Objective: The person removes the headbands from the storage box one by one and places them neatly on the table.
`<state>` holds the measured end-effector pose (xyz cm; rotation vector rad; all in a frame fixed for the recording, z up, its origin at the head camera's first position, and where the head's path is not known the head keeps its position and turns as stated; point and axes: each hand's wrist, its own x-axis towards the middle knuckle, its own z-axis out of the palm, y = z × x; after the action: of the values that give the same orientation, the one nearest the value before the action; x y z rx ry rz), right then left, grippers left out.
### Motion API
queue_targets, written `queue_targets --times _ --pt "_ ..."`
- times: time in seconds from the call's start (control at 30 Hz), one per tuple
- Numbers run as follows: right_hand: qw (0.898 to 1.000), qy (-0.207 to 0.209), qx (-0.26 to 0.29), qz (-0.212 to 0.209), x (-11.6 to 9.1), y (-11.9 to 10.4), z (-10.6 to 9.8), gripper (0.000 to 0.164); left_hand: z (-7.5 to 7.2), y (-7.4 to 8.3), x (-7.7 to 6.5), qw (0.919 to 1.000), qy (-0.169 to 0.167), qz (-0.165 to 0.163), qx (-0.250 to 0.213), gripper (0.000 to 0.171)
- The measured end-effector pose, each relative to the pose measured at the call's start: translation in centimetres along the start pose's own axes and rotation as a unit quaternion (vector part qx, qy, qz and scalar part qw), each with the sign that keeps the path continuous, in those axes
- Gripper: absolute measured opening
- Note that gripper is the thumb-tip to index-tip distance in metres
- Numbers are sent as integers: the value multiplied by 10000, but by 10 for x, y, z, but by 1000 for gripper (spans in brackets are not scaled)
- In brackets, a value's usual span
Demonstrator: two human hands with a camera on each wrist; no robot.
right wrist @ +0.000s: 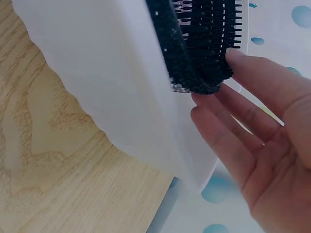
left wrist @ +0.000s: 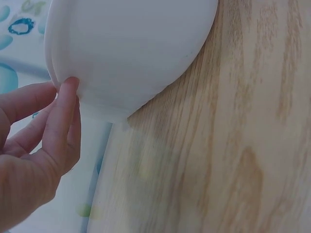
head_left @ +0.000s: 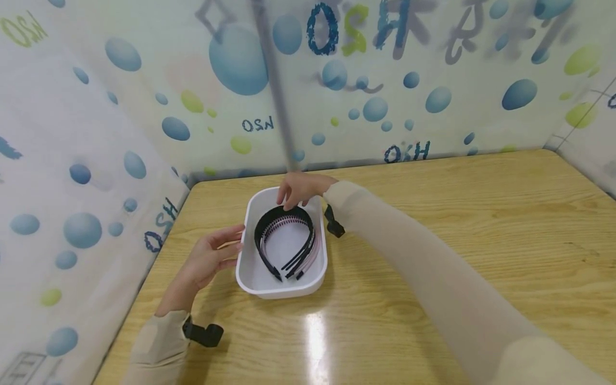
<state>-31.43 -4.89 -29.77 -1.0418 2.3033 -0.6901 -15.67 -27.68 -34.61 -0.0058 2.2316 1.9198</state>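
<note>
A white plastic bin [head_left: 251,274] holds several headbands. A wide black headband [head_left: 266,220] lies uppermost, with black and pink toothed ones nested inside it, their open ends toward the viewer. My right hand [head_left: 302,187] reaches over the bin's far end and pinches the top of the black headband. In the right wrist view, the thumb is at the comb teeth [right wrist: 206,46] and the fingertips [right wrist: 201,114] are under the glittery black curve. My left hand [head_left: 212,254] rests nearly straight fingertips against the bin's left side, just below the rim in the left wrist view.
The bin stands on a wooden table [head_left: 457,240] near its far left corner. Behind and to the left rises a white backdrop [head_left: 375,69] with blue and green dots. Black wrist cameras stick out from both sleeves, the right one close beside the bin.
</note>
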Motion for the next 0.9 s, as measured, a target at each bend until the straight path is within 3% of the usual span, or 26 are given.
queue_targets --times 0.9 --pt "9991 409 -54 -64 0 -1 5 20 1 1 -1 10000 46 -30 -38 54"
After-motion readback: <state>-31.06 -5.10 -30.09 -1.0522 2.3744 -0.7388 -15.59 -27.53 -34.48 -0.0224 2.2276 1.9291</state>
